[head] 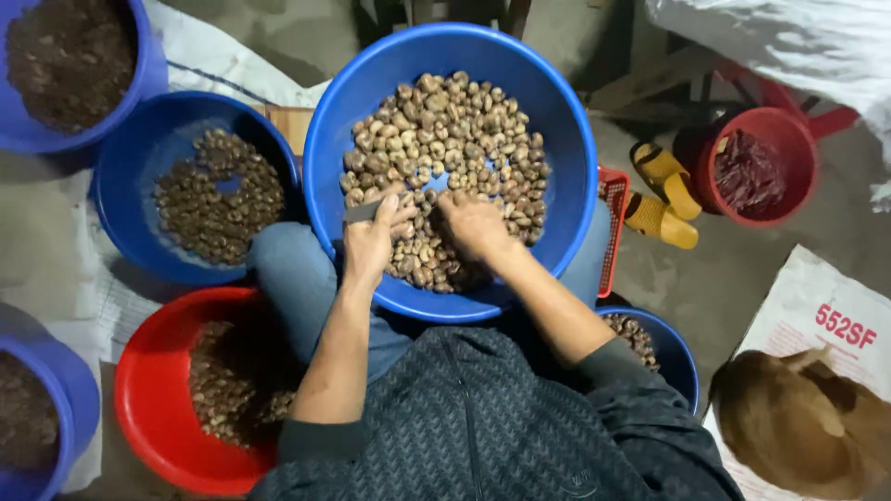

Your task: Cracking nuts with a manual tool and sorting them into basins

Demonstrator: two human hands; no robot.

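While a red basin (148, 408) and a smaller blue basin (121, 186) of darker nuts sit on the floor at the left, the big blue basin (557, 139) rests on the person's lap, heaped with pale brown nuts (445, 130). Left hand (373, 243) lies among them with its fingers (401, 215) curled around a small flat grey blade (362, 211). Right hand (475, 225), just beside it, is palm down on the pile; its fingers dig into the nuts, and whether they pinch one I cannot tell. Such nuts look light, hard and smooth, apt to roll, so each is best pinched across its curved sides. Yellow slippers (661, 195) and a red bucket (798, 139) stand at the right.
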